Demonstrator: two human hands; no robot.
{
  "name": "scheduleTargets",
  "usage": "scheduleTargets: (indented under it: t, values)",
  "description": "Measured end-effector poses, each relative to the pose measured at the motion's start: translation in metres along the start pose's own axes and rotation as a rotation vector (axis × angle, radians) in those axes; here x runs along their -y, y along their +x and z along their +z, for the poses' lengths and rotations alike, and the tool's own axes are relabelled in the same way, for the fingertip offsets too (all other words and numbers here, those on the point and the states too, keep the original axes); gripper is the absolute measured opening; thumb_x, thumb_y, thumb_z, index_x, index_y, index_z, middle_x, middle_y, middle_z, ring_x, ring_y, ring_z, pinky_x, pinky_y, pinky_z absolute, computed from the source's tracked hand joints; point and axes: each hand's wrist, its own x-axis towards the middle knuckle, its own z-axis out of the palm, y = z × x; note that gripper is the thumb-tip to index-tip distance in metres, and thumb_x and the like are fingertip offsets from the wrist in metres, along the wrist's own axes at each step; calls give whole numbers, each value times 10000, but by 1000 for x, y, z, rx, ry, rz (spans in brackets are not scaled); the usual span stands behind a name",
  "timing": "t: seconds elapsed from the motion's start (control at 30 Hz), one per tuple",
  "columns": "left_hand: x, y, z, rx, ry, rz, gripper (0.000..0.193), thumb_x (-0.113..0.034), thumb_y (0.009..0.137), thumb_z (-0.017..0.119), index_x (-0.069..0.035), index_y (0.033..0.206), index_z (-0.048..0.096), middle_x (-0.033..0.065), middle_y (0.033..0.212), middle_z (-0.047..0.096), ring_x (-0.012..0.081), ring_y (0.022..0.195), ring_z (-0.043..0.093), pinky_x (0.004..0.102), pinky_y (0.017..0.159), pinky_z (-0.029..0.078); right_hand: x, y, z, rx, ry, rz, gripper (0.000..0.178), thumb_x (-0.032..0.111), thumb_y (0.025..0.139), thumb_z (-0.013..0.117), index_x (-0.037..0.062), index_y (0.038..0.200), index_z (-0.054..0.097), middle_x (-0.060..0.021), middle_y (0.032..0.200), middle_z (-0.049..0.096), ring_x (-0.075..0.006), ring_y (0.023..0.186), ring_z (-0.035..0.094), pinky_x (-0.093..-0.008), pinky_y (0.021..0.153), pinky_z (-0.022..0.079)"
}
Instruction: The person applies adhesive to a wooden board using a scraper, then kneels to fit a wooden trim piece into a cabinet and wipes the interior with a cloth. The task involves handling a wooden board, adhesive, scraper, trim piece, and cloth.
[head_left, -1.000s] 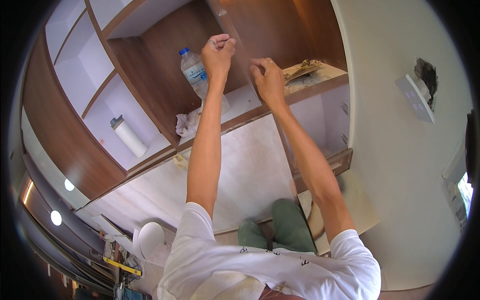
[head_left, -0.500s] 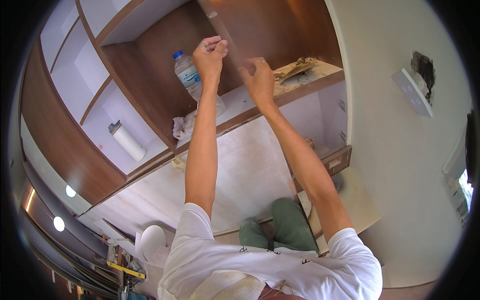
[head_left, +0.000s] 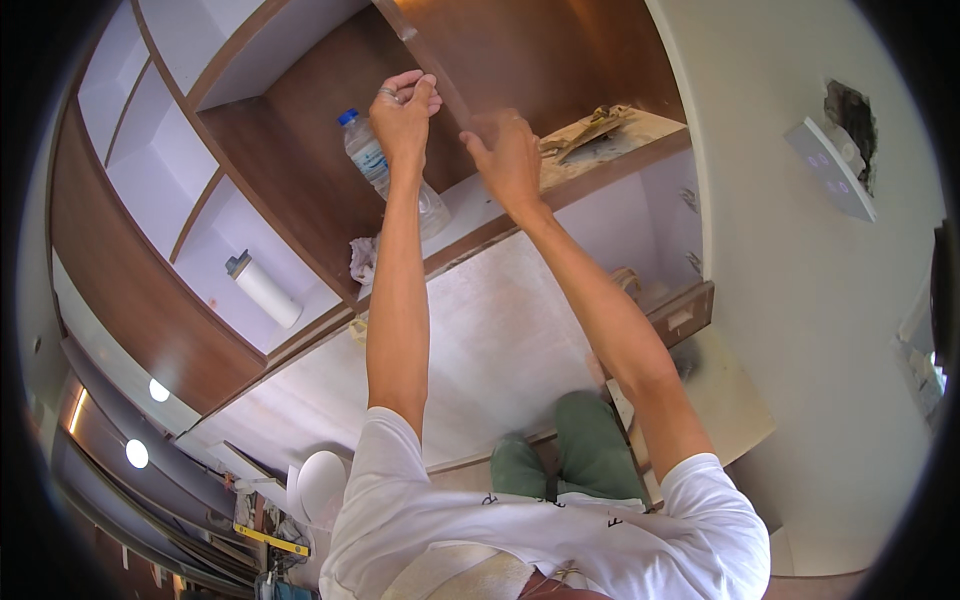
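Note:
My left hand point(head_left: 403, 118) is raised in front of the brown cabinet, close to the upright divider point(head_left: 432, 62) between two compartments. Its thumb and fingers are pinched together, and whatever they may hold is too small to make out. A ring shows on one finger. To the right, my right hand point(head_left: 508, 168) is held up with its thumb apart from the fingers; motion blurs the fingertips and nothing shows in it. Behind my left forearm a clear plastic bottle point(head_left: 368, 160) with a blue cap stands on the shelf, partly hidden. Crumpled white paper or cloth point(head_left: 363, 260) lies near the bottle.
Scraps point(head_left: 594, 130) lie on the stained board at the right of the shelf. A white flask point(head_left: 264, 290) stands in a left compartment. Below is a pale panel point(head_left: 480, 330). A switch plate point(head_left: 832, 170) hangs loose from the right wall. A yellow spirit level point(head_left: 270, 540) lies lower left.
Both hands have shifted slightly left across the divider. The right hand's thumb now stands out more clearly from its blurred fingers. The left hand is still pinched. The view has turned slightly.

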Motion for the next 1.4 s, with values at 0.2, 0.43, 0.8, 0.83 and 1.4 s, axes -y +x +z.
scheduleTargets:
  t: [0.2, 0.43, 0.8, 0.83, 1.4]
  values:
    - [-9, 22, 0, 22, -28, 39, 248, -95, 893, 704, 55, 1080, 639, 98, 897, 685, 150, 764, 674, 253, 700, 568, 7, 36, 9, -130, 164, -146, 288, 163, 819, 744, 24, 1053, 649, -117, 946, 651, -285, 831, 646, -426, 763, 502]
    - [-10, 26, -1, -15, 0, 89, 216, -66, 877, 712, 53, 1048, 654, 89, 883, 684, 137, 732, 664, 244, 675, 570, 6, 44, 19, -53, 46, -212, 194, 126, 845, 690, 50, 1023, 680, -112, 959, 665, -302, 870, 653, -430, 784, 491]
    - [-6, 43, -8, 34, -87, 36, 216, -86, 871, 721, 75, 1003, 663, 108, 822, 693, 150, 699, 680, 245, 610, 573, 0, 60, 18, 50, -137, -306, 198, 199, 869, 669, 93, 1035, 694, -90, 944, 691, -291, 910, 664, -437, 812, 465]
    - [-10, 45, -9, 39, -74, 37, 228, -95, 875, 719, 73, 1016, 658, 107, 822, 692, 152, 707, 682, 246, 612, 574, 2, 67, 17, 72, -79, -255, 216, 207, 875, 662, 85, 1050, 696, -101, 960, 700, -293, 913, 669, -426, 816, 478]
    - [-43, 62, -4, -8, 92, 100, 220, -92, 888, 705, 67, 1036, 674, 112, 855, 697, 147, 747, 682, 259, 656, 584, 32, 97, 27, -37, -227, -453, 176, 172, 875, 653, 80, 1023, 682, -112, 937, 691, -318, 860, 669, -451, 762, 492]
